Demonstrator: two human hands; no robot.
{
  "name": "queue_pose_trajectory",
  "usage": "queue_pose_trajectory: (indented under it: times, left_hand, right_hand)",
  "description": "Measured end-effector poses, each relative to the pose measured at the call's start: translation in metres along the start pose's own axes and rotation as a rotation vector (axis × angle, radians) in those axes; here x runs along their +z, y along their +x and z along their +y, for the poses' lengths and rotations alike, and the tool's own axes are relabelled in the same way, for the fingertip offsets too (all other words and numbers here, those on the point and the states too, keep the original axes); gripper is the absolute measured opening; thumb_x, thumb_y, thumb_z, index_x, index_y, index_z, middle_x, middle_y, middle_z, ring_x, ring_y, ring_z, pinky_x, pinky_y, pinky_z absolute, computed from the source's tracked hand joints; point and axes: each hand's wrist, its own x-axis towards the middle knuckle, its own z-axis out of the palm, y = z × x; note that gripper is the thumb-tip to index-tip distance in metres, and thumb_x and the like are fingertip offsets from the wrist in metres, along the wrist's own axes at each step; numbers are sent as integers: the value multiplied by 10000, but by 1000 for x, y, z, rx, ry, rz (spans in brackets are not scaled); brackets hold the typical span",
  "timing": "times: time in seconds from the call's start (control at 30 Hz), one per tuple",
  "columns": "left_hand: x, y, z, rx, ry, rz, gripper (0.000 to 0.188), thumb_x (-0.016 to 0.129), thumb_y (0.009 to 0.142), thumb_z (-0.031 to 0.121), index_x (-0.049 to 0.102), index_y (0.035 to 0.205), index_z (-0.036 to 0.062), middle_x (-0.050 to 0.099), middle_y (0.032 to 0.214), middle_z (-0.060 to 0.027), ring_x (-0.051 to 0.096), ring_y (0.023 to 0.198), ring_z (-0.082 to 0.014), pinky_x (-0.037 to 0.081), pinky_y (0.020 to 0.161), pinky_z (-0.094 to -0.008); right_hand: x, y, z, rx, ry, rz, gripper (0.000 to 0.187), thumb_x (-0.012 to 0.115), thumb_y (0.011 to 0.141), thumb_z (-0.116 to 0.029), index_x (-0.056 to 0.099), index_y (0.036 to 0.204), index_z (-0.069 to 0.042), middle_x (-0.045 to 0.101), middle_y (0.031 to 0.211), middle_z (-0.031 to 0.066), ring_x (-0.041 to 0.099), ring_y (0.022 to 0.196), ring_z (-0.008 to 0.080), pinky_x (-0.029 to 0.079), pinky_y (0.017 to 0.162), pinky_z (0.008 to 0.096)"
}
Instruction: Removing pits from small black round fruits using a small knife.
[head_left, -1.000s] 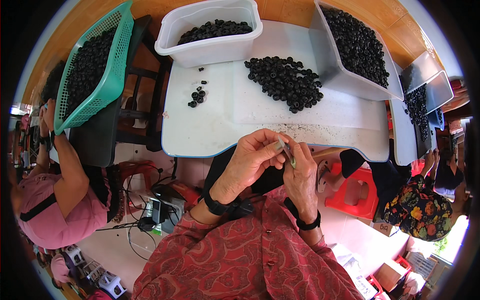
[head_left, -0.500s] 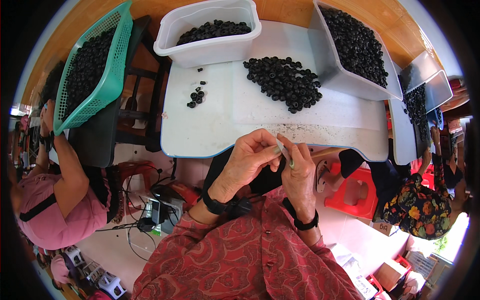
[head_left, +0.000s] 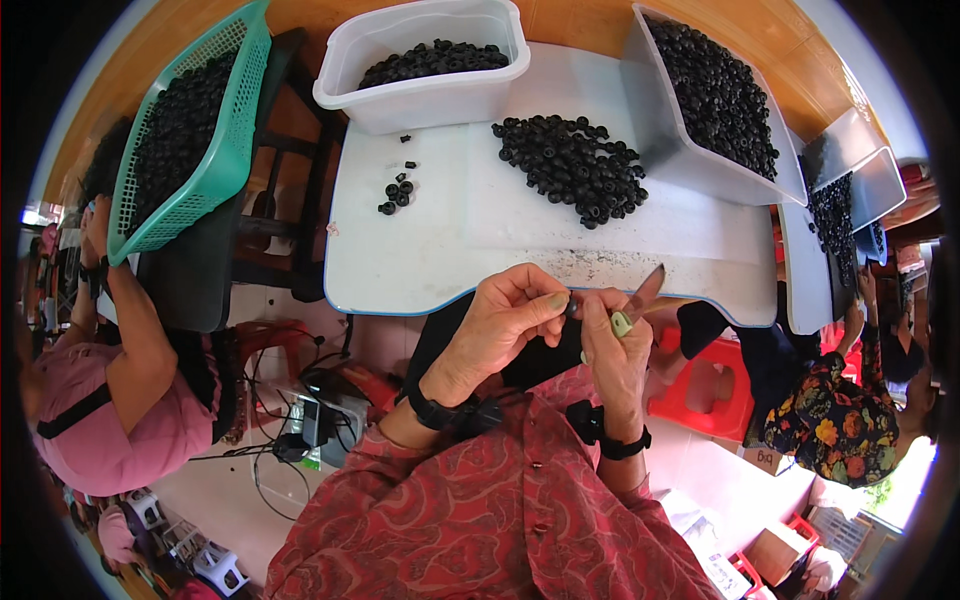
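In front of the table's near edge my two hands meet, fingertips almost together. My right hand [head_left: 614, 352] is closed round the pale green handle of a small knife [head_left: 647, 287], whose blade sticks out to the upper right, away from my left hand. My left hand [head_left: 503, 326] is closed in a pinch on a small black ring-like part [head_left: 572, 307], mostly hidden by fingers. Beyond them on the white table [head_left: 400, 255] lies a heap of similar black parts [head_left: 570, 165]. A few loose black pieces [head_left: 397, 193] are further left.
A white tub [head_left: 430, 105] of black parts stands at the back, and a grey bin [head_left: 690, 160] of them at the back right. To the left is a green basket [head_left: 205, 190] beside a person in pink [head_left: 130, 400]. Another person in a flowered top [head_left: 835, 415] sits right.
My right hand has turned, swinging the knife blade from between the hands out to the upper right. A black part now shows at my left fingertips.
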Motion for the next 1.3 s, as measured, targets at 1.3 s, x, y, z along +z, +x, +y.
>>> queue_pose_trajectory:
  times: [1.3]
  left_hand:
    - [-5, 6, 29, -102, 185, -41, 105, 655, 929, 107, 620, 950, 10, 638, 749, -62, 585, 564, -95, 477, 483, -239]
  right_hand:
    - [6, 5, 2, 44, 274, -96, 140, 631, 937, -129, 617, 868, -7, 575, 684, 20, 403, 471, 33, 295, 428, 202]
